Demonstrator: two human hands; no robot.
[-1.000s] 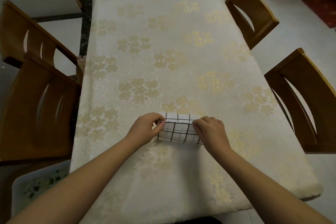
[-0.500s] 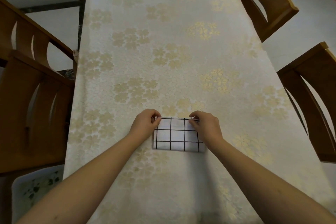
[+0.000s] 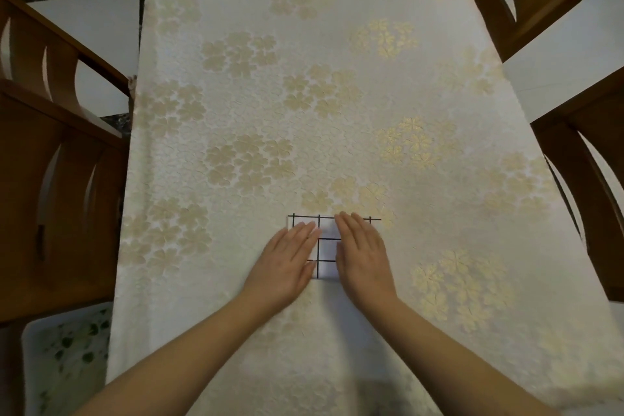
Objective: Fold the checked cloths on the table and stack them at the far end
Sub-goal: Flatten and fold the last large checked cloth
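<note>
Left hand and right hand lie flat, fingers extended, grip open, pressing the folded checked cloth.

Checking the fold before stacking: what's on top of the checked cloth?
Both palms lie flat on the checked cloth: left hand, right hand. Only a middle strip and its far edge show; the rest is covered.

folded checked cloth, flat on table

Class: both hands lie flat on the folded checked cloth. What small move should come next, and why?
Probably lift the folded checked cloth: it lies flat, pressed by the left hand and right hand, so it looks ready for carrying to the far end.
</note>
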